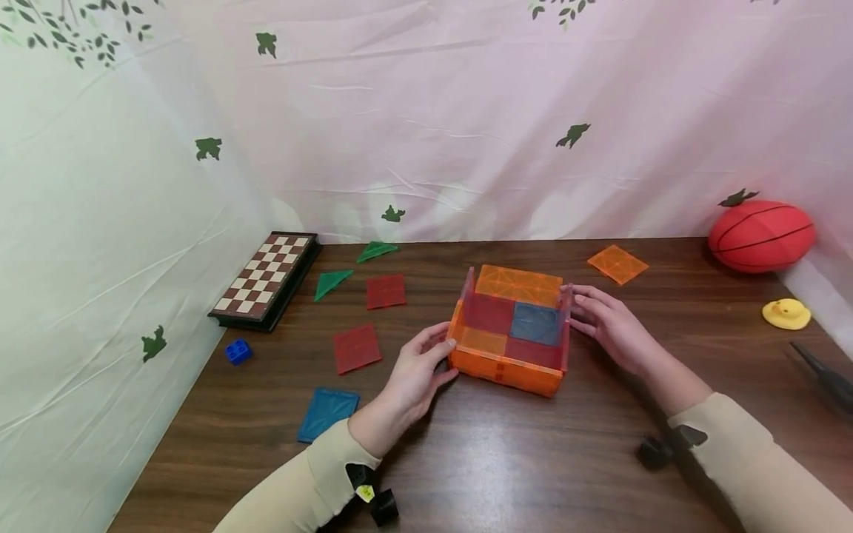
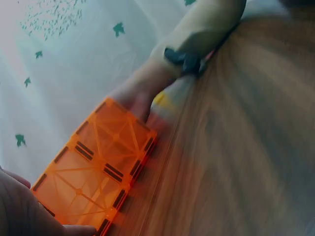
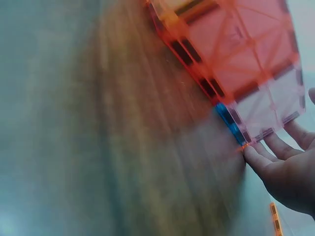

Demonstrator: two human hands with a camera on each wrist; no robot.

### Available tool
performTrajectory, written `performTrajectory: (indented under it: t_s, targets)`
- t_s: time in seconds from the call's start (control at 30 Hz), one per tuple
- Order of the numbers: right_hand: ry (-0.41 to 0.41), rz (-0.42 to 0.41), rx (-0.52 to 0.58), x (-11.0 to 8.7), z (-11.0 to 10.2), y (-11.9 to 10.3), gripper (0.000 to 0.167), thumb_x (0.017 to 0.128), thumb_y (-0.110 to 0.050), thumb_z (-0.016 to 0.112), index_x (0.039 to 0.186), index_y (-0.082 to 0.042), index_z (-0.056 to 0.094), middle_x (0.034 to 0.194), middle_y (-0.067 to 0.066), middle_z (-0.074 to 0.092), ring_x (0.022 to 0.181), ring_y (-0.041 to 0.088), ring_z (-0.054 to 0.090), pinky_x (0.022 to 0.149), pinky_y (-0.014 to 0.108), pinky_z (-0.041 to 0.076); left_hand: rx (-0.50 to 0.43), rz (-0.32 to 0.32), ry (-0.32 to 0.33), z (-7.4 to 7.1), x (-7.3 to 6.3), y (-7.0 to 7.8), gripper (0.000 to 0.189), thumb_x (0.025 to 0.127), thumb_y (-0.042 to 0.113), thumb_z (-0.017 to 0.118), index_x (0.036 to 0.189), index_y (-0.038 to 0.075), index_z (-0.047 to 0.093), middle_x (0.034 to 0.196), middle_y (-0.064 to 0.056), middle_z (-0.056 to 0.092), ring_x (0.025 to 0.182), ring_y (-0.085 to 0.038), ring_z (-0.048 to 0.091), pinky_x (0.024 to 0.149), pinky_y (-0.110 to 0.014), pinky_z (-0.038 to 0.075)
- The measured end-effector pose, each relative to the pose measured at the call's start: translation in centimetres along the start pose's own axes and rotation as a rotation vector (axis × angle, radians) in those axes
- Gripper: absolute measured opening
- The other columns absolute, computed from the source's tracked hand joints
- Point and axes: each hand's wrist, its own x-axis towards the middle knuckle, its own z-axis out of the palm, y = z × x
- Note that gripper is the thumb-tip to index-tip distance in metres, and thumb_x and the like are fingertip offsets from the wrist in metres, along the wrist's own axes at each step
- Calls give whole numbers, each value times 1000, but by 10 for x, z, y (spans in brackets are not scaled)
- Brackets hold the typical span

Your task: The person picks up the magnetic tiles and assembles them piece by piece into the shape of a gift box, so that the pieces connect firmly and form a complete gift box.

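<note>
An open-topped box of translucent magnetic tiles (image 1: 533,377) stands mid-table. Its front and back walls are orange, the left and right ones reddish pink. Red, blue and orange squares make up its floor. Around the box's front left corner, my left hand (image 1: 413,374) grips with thumb and fingers. My right hand (image 1: 616,333) touches the outside of the right wall with lightly bent, spread fingers. In the right wrist view, fingertips (image 3: 275,147) meet the end of the pink wall (image 3: 256,54). The left wrist view shows the orange front wall (image 2: 98,167) beside the left hand (image 2: 24,211).
Left of the box lie red square tiles (image 1: 357,348), green triangles (image 1: 332,283) and blue tiles (image 1: 328,414). A chessboard (image 1: 263,281) and blue block (image 1: 238,352) sit farther left. An orange tile (image 1: 617,264), red ball (image 1: 762,235) and yellow duck (image 1: 786,314) are at right.
</note>
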Motion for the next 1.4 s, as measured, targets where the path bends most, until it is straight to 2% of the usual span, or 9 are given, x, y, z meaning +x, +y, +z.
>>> performTrajectory:
  t_s: [0.2, 0.43, 0.53, 0.7, 0.8, 0.9, 1.03, 1.23, 1.4]
  targets:
    - [-30, 14, -27, -20, 4, -1, 39, 111, -24, 44, 146, -4, 46, 131, -9, 65, 121, 7, 60, 97, 25, 50, 4, 57, 99, -14, 19, 9, 36, 103, 5, 57, 137, -4, 57, 139, -20, 53, 119, -25, 56, 98, -50, 48]
    - [-118, -22, -136, -46, 18, -3, 48, 112, -15, 40, 150, 13, 36, 135, -9, 62, 124, 11, 60, 97, 28, 51, 65, 136, 187, -23, 49, 20, 26, 103, 7, 59, 126, -2, 65, 125, -13, 59, 116, -25, 59, 97, -51, 50]
    - [-158, -23, -187, -55, 25, -5, 48, 111, -12, 41, 148, 18, 34, 139, -1, 60, 124, 12, 60, 96, 30, 51, 81, 152, 171, -26, 62, 23, 26, 103, 8, 59, 126, -1, 66, 124, -13, 60, 117, -26, 59, 97, -50, 50]
    - [-235, 31, -275, -63, 32, -14, 49, 111, -12, 42, 147, 20, 33, 142, 32, 51, 123, 12, 62, 96, 30, 52, 90, 126, 109, -30, 81, 30, 30, 104, 11, 58, 131, -1, 63, 128, -15, 60, 120, -29, 57, 103, -51, 47]
    - [-247, 31, -317, -58, 28, -20, 49, 111, -14, 42, 149, 16, 35, 145, 36, 46, 123, 11, 61, 96, 28, 51, 108, 84, 92, -30, 84, 35, 38, 105, 15, 56, 140, -2, 55, 137, -17, 55, 127, -33, 52, 107, -53, 42]
    - [-186, 5, -306, -47, 18, -24, 46, 112, -18, 41, 151, 7, 39, 147, 21, 51, 126, 12, 59, 98, 26, 49, 128, 28, 88, -27, 78, 38, 49, 106, 21, 53, 149, -1, 44, 150, -17, 44, 136, -36, 43, 111, -56, 37]
    - [-43, 41, -220, -25, 4, -25, 40, 112, -30, 42, 147, -11, 44, 141, -2, 57, 128, 13, 55, 98, 21, 47, 130, -43, 70, -26, 57, 35, 58, 106, 26, 49, 155, 1, 32, 158, -19, 30, 143, -38, 31, 113, -58, 31]
    - [43, 164, -167, 0, -6, -16, 63, 110, -40, 41, 158, -3, 22, 158, 26, 26, 133, 21, 44, 107, 30, 41, 74, -88, -42, -30, 19, 17, 60, 107, 27, 45, 158, 1, 27, 159, -23, 26, 145, -40, 27, 113, -60, 30]
    - [42, 189, -180, 1, -3, -13, 69, 110, -42, 40, 158, 1, 17, 159, 29, 23, 129, 17, 47, 105, 30, 44, 39, -86, -148, -34, 9, 12, 60, 107, 28, 45, 160, 6, 28, 160, -20, 30, 144, -37, 31, 112, -60, 33]
